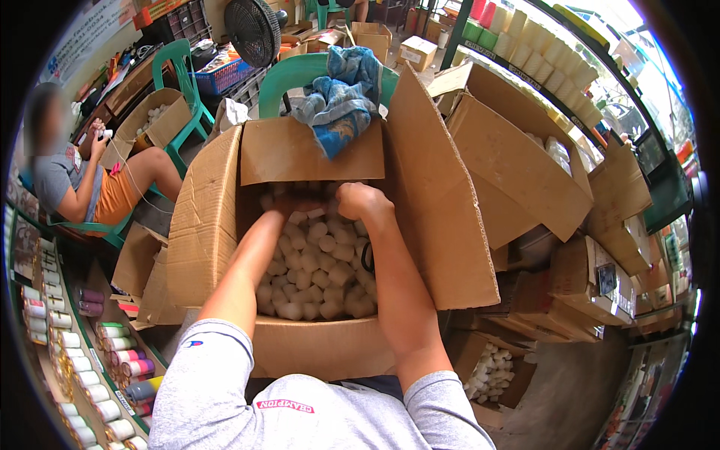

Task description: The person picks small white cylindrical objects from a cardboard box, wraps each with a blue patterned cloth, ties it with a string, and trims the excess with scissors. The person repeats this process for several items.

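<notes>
Both hands deep in the box (202, 225) at its far wall, left hand (289, 206) buried, grip untellable, right hand (360, 201) fisted over white candles (315, 274): likely light, waxy, brittle; take by the sides.

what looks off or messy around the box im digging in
A crumpled blue cloth is slung over the green chair behind the open cardboard box, and the white pieces inside lie in a loose jumble. Nothing looks spilled.
</notes>
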The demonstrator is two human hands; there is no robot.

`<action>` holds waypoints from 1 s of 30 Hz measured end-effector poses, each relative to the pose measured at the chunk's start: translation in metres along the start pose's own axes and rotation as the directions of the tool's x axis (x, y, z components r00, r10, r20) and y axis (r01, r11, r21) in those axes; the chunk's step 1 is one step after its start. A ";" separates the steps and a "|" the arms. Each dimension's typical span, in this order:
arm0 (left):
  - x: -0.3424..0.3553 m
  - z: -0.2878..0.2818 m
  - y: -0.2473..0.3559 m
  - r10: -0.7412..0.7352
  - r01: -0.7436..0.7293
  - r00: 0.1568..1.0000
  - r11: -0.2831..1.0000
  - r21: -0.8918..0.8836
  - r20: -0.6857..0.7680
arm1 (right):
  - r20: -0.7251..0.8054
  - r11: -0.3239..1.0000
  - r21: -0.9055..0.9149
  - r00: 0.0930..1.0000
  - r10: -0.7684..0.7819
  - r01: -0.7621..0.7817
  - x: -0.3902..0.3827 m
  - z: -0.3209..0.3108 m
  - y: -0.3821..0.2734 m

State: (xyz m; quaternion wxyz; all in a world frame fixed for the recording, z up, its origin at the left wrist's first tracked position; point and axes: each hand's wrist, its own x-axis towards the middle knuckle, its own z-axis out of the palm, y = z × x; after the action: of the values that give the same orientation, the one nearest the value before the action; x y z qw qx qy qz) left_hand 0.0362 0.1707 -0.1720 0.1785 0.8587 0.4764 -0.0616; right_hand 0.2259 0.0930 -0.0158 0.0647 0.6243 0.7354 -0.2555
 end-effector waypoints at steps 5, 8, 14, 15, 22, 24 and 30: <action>-0.012 -0.014 0.027 0.024 -0.017 0.985 0.999 -0.046 0.172 | 0.051 1.000 -0.011 0.998 0.027 -0.026 0.003 -0.001 0.004; -0.033 -0.046 0.050 0.031 0.018 0.916 0.993 -0.119 0.399 | 0.024 0.998 0.016 0.998 0.052 -0.053 -0.005 -0.003 0.001; -0.057 -0.050 0.060 0.150 -0.118 0.885 0.988 -0.099 0.440 | 0.055 0.999 0.047 0.998 0.010 -0.013 -0.003 0.000 0.003; -0.057 -0.046 0.063 0.143 -0.151 0.868 0.988 -0.022 0.475 | 0.068 0.999 0.037 0.998 0.019 -0.021 -0.003 -0.001 0.002; -0.068 -0.016 0.072 0.078 -0.200 0.907 0.945 0.260 0.415 | 0.106 0.994 0.090 0.993 0.047 -0.057 0.000 0.009 0.005; -0.070 -0.012 0.071 0.095 -0.200 0.940 0.932 0.303 0.327 | 0.015 0.999 0.039 1.000 0.028 -0.028 0.018 0.025 0.018; -0.076 0.006 0.053 0.145 -0.217 0.968 0.894 0.392 0.207 | -0.036 0.997 -0.074 0.999 -0.040 0.038 0.027 0.028 0.018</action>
State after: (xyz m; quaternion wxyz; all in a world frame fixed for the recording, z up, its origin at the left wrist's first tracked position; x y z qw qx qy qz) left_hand 0.0401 0.0823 -0.1436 0.0392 0.9091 0.3533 -0.2174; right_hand 0.2307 0.1059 -0.0566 0.0690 0.6117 0.7574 -0.2177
